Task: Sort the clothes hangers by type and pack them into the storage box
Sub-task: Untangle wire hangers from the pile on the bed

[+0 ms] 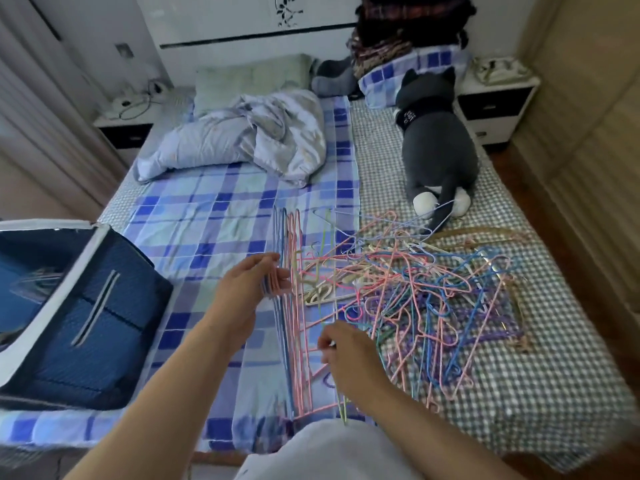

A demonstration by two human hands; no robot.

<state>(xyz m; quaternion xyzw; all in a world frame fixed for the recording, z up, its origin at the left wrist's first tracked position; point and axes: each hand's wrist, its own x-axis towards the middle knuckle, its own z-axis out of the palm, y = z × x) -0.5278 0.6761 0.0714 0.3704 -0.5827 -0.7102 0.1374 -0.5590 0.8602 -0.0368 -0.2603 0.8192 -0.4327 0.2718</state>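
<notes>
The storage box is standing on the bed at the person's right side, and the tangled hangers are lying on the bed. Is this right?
Not quite. The head view shows the storage box at the person's left side, not right. The tangled hangers do lie on the bed.

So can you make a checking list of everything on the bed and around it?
Surface: bed with a blue checked sheet.
Job's things: tangled pile of hangers; sorted bundle of hangers; blue storage box at left, open.
Clutter: crumpled blanket, pillow, grey plush cat, folded clothes.
Hands: left hand grips the bundle; right hand pinches a green hanger.
Cables: cords on the left nightstand.
Surroundings: headboard, right nightstand, wood floor.
</notes>
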